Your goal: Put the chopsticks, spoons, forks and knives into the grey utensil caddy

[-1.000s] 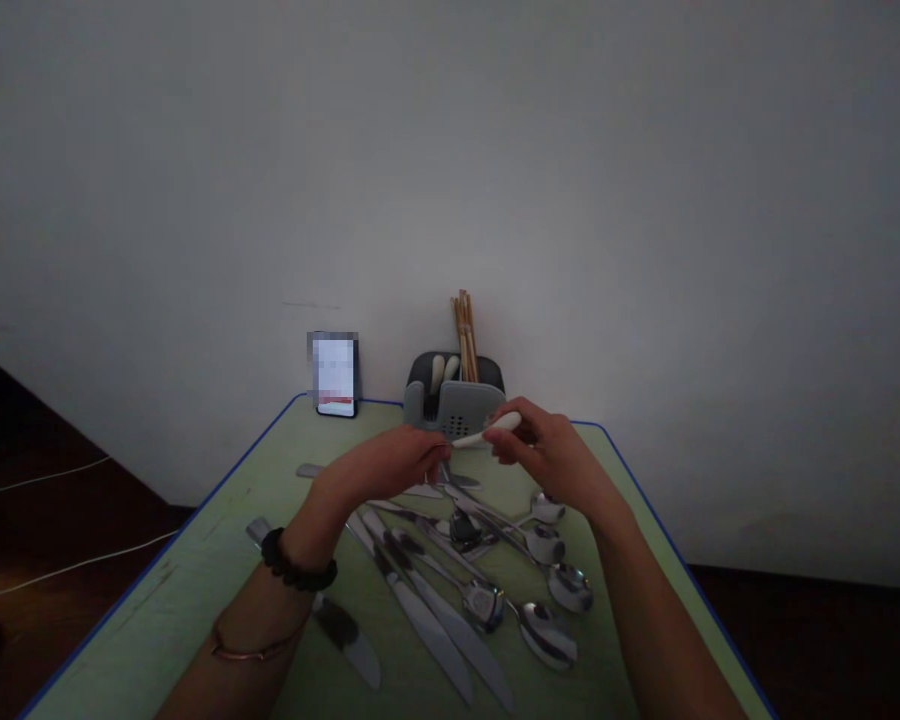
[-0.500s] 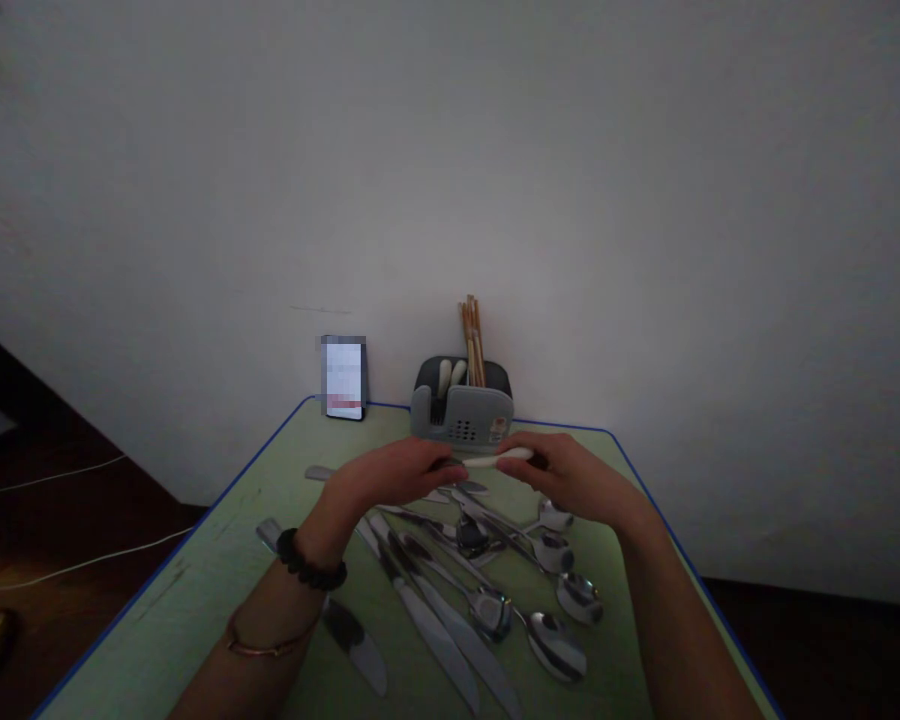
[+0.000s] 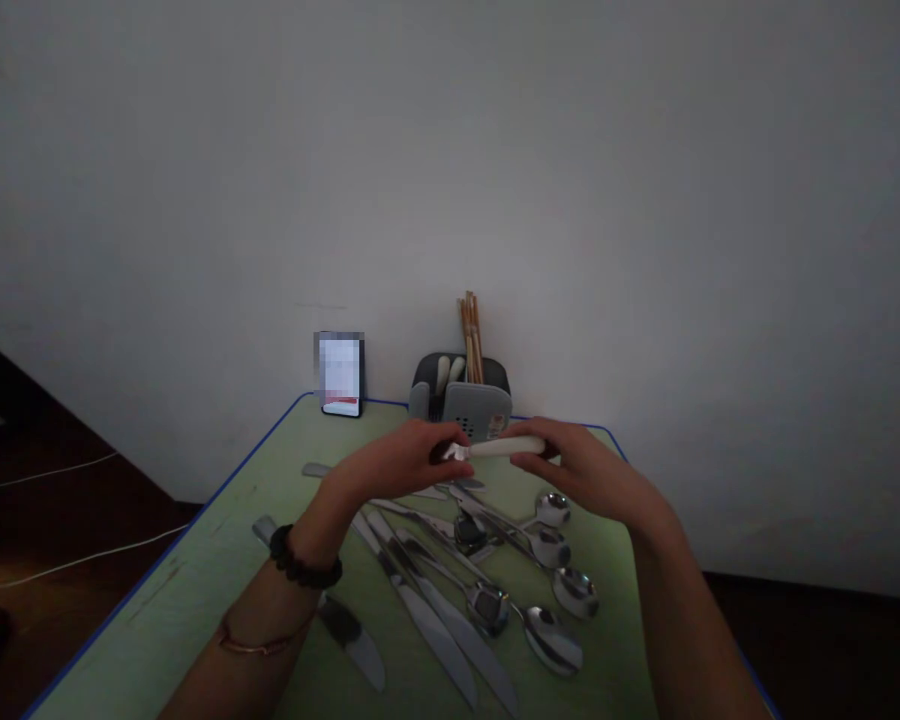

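Note:
A utensil with a cream-white handle (image 3: 506, 447) is held level between my two hands, above the table. My left hand (image 3: 405, 458) has its thumb and fingers closed on the short metal end; those fingers cover part of it, so its kind stays unclear. At the handle's other end, my right hand (image 3: 581, 468) grips with thumb and fingertips. Just behind the hands stands a grey cutlery holder (image 3: 424, 400), with white handles (image 3: 442, 375) and a bunch of wooden chopsticks (image 3: 471, 335) upright in it. Below lie loose metal knives (image 3: 427, 625) and spoons (image 3: 551, 640).
A phone (image 3: 340, 375) leans upright against the wall at the back left. The green table (image 3: 195, 600) has a blue edge and touches the wall behind. A white cable (image 3: 82, 560) runs at the left, beside the table.
Both hands keep hold of the white-handled utensil. It has gone from tilted to level, and its metal end shows more between my left fingers. The view has shifted slightly.

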A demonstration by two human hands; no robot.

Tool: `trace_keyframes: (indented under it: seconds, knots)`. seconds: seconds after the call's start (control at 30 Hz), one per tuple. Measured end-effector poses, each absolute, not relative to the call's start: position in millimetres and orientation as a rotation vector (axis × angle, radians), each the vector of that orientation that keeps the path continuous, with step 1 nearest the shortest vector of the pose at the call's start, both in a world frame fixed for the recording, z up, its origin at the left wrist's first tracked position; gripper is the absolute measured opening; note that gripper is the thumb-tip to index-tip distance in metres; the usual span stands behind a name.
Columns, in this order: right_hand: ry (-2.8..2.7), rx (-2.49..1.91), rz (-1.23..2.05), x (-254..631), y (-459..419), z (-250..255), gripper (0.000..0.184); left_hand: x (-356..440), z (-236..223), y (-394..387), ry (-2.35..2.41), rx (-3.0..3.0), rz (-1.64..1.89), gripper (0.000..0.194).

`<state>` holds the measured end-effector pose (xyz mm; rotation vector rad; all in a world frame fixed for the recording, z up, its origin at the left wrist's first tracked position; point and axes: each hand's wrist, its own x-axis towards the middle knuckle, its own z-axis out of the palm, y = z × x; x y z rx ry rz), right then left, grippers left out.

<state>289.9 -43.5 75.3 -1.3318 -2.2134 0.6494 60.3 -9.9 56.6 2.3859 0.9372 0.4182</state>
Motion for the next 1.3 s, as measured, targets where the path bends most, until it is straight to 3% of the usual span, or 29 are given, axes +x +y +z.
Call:
trace_keyframes:
  seconds: [0.23,0.43,0.7,1.3]
  knots:
    - [-2.181,-1.331,0.769,287,-48,82,0.024,60,56,-9,0.942,2.478,0.629,0.026]
    - [-2.128,-1.336,0.776,283,-51,83,0.04,59,58,-7,0.904,2.429,0.649,0.027]
    - [-2.059,-1.327,0.671,283,-48,82,0.029,60,58,-8,0.937,2.42,0.604,0.025]
    - [-2.062,-1.278,0.667,277,-45,76,0.026,52,58,-6,0.9,2.358,0.406,0.026]
